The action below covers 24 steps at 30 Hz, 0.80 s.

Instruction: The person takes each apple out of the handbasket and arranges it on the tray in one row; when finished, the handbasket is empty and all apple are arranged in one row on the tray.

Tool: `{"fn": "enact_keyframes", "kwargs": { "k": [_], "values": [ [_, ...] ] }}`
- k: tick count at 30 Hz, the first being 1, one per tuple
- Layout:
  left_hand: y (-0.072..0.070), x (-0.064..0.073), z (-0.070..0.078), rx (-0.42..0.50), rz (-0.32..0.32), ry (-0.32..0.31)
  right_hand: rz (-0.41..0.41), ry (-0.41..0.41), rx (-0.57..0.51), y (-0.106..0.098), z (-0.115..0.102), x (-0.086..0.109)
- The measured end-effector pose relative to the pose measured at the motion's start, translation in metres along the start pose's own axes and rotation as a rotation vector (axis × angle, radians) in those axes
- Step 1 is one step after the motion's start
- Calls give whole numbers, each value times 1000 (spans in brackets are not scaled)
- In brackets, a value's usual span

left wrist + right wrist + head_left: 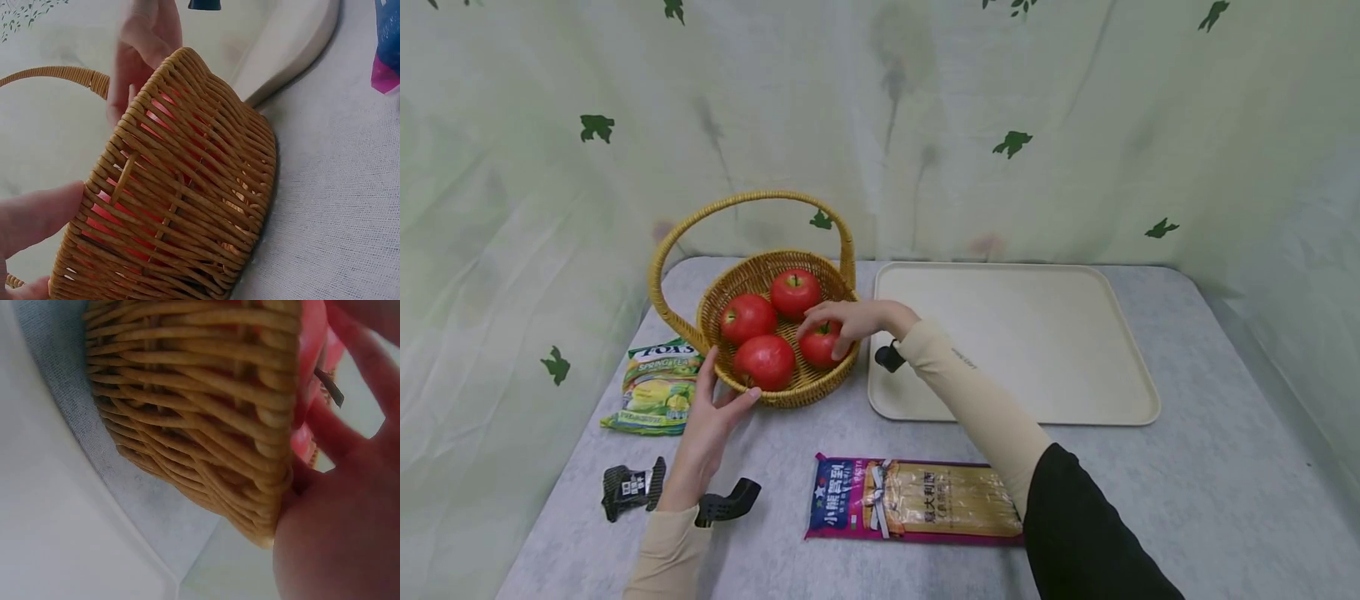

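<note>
From where I stand, the right hand [853,318] curls round a red apple [821,349] at four o'clock inside the wicker basket [808,392]; the left hand [706,432] grips its rim near seven. Three more apples [764,363] share it. A cream tray [1007,346] lies at three.

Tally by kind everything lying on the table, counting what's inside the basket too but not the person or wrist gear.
Red apples: 4
Wicker basket: 1
Tray: 1
Pasta packet: 1
Green-yellow bag: 1
Black packet: 1
Total: 9
</note>
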<state>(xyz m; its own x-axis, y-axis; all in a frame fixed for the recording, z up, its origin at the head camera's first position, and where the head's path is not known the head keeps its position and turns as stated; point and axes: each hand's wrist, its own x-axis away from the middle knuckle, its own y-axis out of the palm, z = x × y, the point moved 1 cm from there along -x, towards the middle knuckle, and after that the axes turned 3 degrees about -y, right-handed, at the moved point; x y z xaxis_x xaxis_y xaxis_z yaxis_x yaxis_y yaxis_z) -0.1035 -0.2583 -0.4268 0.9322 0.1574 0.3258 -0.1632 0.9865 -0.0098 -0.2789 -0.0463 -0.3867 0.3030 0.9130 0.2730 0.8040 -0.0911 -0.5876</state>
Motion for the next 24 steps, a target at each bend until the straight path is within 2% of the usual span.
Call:
{"fn": "enact_keyframes", "kwargs": {
  "k": [4,14,20,24],
  "values": [
    [-1,-1,0,19,-6,-3,20,45,104,5,-2,-3],
    [0,-2,-2,34,-13,13,113,26,225,14,-7,-7],
    [1,-2,-1,48,-14,0,207,-9,192,13,-6,-4],
    [0,-1,-1,54,-11,-3,286,-61,125,10,-5,1]
  ]
}}
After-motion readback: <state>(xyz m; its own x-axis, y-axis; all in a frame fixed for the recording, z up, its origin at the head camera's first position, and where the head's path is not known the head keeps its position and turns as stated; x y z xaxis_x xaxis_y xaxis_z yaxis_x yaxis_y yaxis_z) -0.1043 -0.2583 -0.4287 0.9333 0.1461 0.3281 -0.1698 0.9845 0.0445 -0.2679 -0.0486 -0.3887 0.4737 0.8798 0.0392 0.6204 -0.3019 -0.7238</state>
